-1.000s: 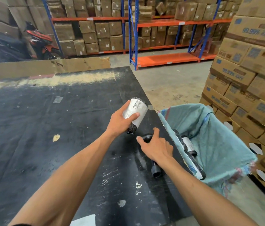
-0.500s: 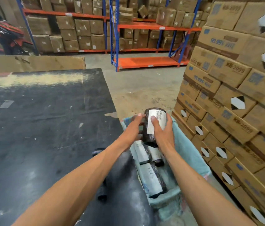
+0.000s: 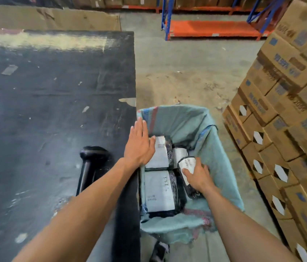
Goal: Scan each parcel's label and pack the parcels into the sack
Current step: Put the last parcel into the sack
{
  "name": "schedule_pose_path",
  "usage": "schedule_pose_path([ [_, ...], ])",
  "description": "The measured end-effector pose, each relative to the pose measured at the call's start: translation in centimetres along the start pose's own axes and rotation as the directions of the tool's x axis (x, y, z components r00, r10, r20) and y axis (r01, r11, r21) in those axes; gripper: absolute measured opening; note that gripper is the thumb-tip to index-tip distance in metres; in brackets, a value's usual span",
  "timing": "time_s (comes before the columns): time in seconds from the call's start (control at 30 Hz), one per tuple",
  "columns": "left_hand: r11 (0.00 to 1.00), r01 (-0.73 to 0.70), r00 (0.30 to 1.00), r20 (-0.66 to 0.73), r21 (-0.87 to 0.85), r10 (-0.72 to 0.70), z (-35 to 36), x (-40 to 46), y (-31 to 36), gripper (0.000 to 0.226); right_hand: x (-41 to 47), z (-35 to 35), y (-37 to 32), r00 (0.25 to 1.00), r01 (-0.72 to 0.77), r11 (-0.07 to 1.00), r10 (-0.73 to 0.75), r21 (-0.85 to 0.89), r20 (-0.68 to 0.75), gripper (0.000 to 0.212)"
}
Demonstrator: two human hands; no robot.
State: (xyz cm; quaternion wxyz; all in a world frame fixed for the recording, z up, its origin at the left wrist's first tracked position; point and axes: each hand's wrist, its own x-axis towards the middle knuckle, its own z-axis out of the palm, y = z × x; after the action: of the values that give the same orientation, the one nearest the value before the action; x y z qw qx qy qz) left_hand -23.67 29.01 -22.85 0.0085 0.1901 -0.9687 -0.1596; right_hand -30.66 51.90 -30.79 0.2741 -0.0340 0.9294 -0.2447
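Inside sack (image 3: 196, 121), right hand (image 3: 199, 176) gripping parcel (image 3: 187, 165)

Parcels (image 3: 159, 191) in sack (image 3: 190, 120), right of table (image 3: 54, 91)

- The sack (image 3: 196, 121) round both hands was pale teal, with faded red and blue stripes along its rim.
- The parcel (image 3: 187, 168) under the right hand (image 3: 199, 177) was black with a white label.
- The parcels beside the left hand (image 3: 139, 144) were black under large white labels bearing dark print.
- The table (image 3: 54, 103) left of the hands was black, scuffed with pale chips.
- The scanner (image 3: 90, 163) left of the left forearm was glossy black.
- The cartons (image 3: 288, 114) right of the hands were brown with blue print and black-and-white diamonds.
- The shelving (image 3: 215, 29) beyond the hands was orange on blue posts.
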Motion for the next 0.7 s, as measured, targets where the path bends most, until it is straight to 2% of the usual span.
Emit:
schedule_pose_path([
  [0.17,0.993,0.1,0.994,-0.035,-0.059,-0.102,0.9,0.3,-0.2,0.068,3.2,3.5,1.4,0.981,-0.1,0.991,0.113,-0.085,0.155,0.08],
  [0.3,0.994,0.088,0.994,-0.053,-0.061,-0.091,1.3,0.5,-0.5,0.066,4.2,6.3,2.3,0.973,-0.156,0.984,0.168,-0.086,0.157,0.083],
  [0.47,0.995,0.084,0.993,-0.076,-0.053,-0.088,1.4,0.4,-0.6,0.064,5.0,9.2,3.5,0.968,-0.234,0.972,0.232,0.006,0.101,0.081],
  [0.7,0.996,0.078,0.993,-0.082,-0.039,-0.081,1.5,0.4,-0.7,0.065,5.7,11.2,4.7,0.969,-0.228,0.972,0.222,0.055,0.108,0.081],
])
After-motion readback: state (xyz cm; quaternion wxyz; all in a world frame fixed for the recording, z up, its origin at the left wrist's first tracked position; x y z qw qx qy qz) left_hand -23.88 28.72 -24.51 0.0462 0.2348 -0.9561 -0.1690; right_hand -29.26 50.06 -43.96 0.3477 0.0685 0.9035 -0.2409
